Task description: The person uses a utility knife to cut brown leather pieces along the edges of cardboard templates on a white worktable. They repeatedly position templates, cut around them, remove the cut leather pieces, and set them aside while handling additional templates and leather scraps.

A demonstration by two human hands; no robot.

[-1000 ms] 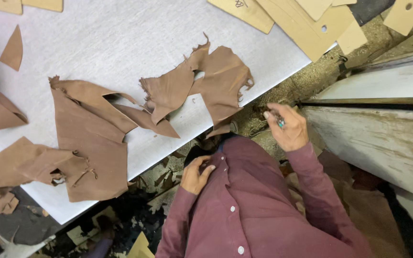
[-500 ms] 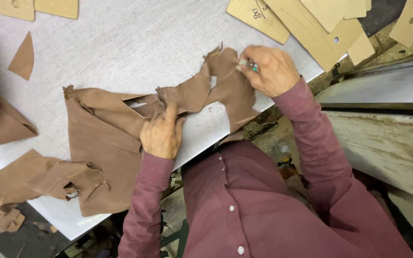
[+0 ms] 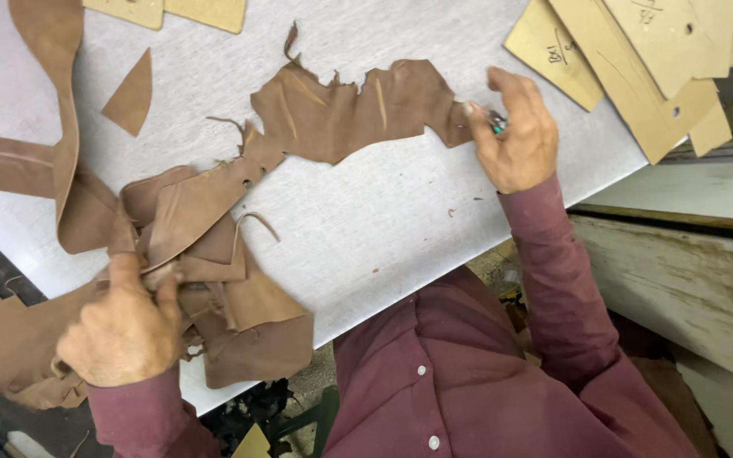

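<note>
While right hand [image 3: 515, 136] pinches leather strip [image 3: 358, 110] edge, left hand [image 3: 125, 331] clenches scrap pile [image 3: 214, 288]; table [image 3: 400, 237] between bare.

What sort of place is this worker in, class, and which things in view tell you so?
Probably a leather-cutting workshop, perhaps for shoes or bags. Ragged brown leather offcuts lie on a white cutting table, stiff card pattern templates are stacked at its corner, and the right hand holds a small tool against the leather.

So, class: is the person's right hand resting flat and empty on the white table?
No: the right hand grips a small tool at the edge of a brown leather piece.
</note>
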